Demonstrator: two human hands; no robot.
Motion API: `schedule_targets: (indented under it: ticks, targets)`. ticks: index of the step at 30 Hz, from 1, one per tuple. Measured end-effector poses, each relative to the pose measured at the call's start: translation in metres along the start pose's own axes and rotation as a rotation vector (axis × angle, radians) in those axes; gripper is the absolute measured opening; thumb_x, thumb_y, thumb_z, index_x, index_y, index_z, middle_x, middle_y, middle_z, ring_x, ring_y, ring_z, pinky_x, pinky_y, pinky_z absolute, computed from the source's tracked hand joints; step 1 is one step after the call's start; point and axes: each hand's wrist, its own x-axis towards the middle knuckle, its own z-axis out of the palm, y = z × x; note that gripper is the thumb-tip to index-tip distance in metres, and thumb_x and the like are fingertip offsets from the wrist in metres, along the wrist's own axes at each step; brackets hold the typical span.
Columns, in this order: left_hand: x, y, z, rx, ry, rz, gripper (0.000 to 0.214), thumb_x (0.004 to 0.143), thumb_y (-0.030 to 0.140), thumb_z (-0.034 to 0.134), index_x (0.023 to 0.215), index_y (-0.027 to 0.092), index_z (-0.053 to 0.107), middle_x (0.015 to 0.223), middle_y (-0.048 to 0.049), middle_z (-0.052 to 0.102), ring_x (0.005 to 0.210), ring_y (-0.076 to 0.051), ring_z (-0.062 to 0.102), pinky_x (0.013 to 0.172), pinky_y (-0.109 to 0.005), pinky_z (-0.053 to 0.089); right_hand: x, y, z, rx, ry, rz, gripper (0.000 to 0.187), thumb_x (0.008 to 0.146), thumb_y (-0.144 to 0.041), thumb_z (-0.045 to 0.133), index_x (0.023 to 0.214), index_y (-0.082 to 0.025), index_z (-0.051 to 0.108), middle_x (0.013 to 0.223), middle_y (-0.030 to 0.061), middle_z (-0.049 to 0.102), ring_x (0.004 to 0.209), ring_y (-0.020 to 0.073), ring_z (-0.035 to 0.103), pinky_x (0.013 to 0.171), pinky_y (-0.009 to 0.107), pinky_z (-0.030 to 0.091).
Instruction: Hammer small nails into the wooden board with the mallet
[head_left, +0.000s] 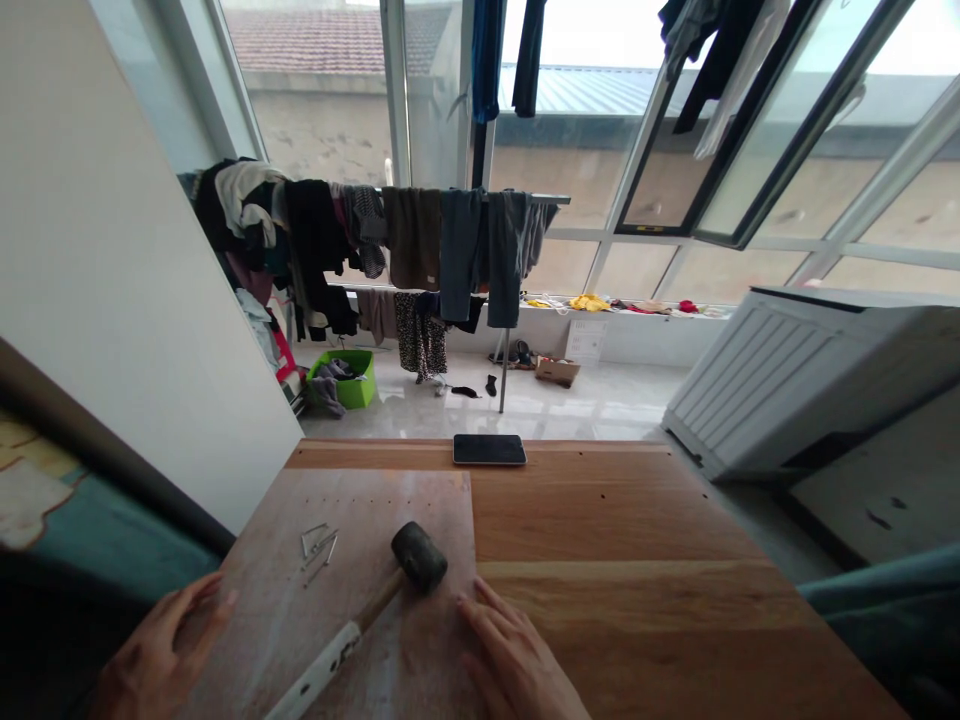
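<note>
A thin wooden board point(352, 505) lies on the wooden table point(637, 620). My left hand point(161, 645) is at the board's left edge, thumb and fingers apart, holding nothing. At the opposite edge, my right hand point(517, 650) rests with its fingers stretched out over the board's rim. Between the hands lies a rubber mallet point(420, 557) with a black head and a partly white handle, touched by neither. Several metal nails point(320, 548) are scattered on the board, left of the mallet's head. A row of small dark marks runs near the board's far edge.
A dark-screened phone point(490, 450) lies at the table's far edge. Beyond it stands a clothes rack point(504, 370) hung with laundry, beside a green tub point(360, 385). A white panel point(150, 250) rises at the left. On the right is a white ribbed cabinet point(757, 390).
</note>
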Motion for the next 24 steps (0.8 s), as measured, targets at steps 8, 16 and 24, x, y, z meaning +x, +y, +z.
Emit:
schedule_targets:
  ticks: [8,16,24]
  targets:
    - [-0.033,0.05,0.05,-0.125,0.056,0.337,0.031,0.085,0.052,0.057,0.101,0.03,0.07,0.103,-0.0023,0.073,0.097,-0.026,0.07,0.083,-0.037,0.06,-0.059,0.057,-0.022,-0.172,0.342,0.288,0.035,0.099,-0.036,0.046,0.117,-0.022,0.072,0.125,0.0092,0.071,0.117,0.0264,0.066,0.1,0.04,0.056]
    - [-0.046,0.131,0.08,-0.082,-0.075,0.682,0.041,0.096,0.042,0.052,0.134,0.028,0.056,0.137,-0.0064,0.06,0.124,-0.026,0.059,0.099,-0.039,0.055,-0.079,0.071,-0.028,-0.244,0.619,0.516,0.038,0.099,-0.045,0.039,0.121,-0.022,0.061,0.109,0.0135,0.073,0.099,0.0297,0.071,0.084,0.041,0.059]
    - [-0.027,0.233,0.116,-0.076,-0.308,0.979,0.063,0.099,0.045,0.049,0.154,0.023,0.03,0.161,-0.0156,0.027,0.148,-0.033,0.027,0.113,-0.051,0.04,-0.066,0.041,-0.005,-0.121,0.473,0.534,0.043,0.099,-0.05,0.043,0.137,-0.031,0.05,0.087,0.0055,0.078,0.075,0.0271,0.077,0.06,0.031,0.057]
